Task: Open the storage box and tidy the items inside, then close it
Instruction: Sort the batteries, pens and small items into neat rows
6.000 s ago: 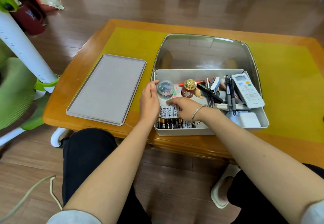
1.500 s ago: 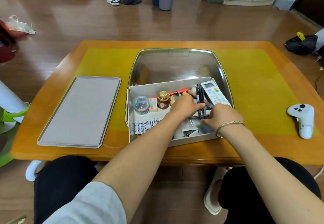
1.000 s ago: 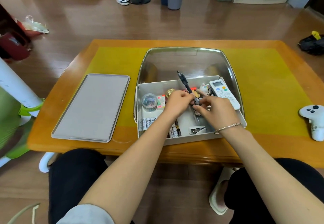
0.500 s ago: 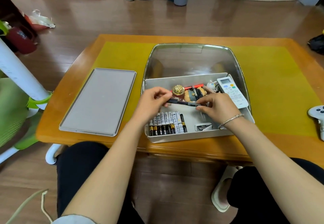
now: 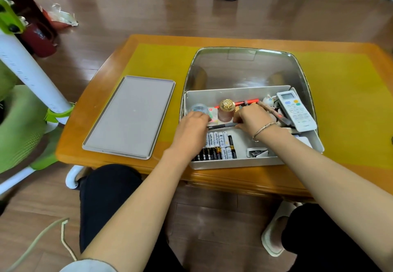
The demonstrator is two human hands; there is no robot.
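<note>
Head view: storage box [image 5: 234, 162] stood open on the desk [image 5: 344, 93], its clear lid [image 5: 244, 69] tilted back beyond both hands. Left hand [image 5: 191, 129] and right hand [image 5: 253, 120] were both inside the box, each with fingers curled round one end of a black pen [image 5: 223, 125] held level between them, left end at the left hand, right end at the right. Row of batteries [image 5: 219, 146] lay directly under the pen, nearer the person than either hand. Gold-capped jar [image 5: 226, 111] stood just beyond the gap between the hands; small clear round container [image 5: 198, 109] just beyond the left hand. White remote [image 5: 296, 111] leaned on the box rim to the right of the right hand, with more pens [image 5: 276, 114] heaped between it and the wrist. Grey tray [image 5: 129, 116] lay well apart, left of the left hand. Tidying judged mid-way. Risk: setting the pen down could nudge the batteries out of line, or the right wrist could catch the loose pens and tip the leaning remote off the rim.
</note>
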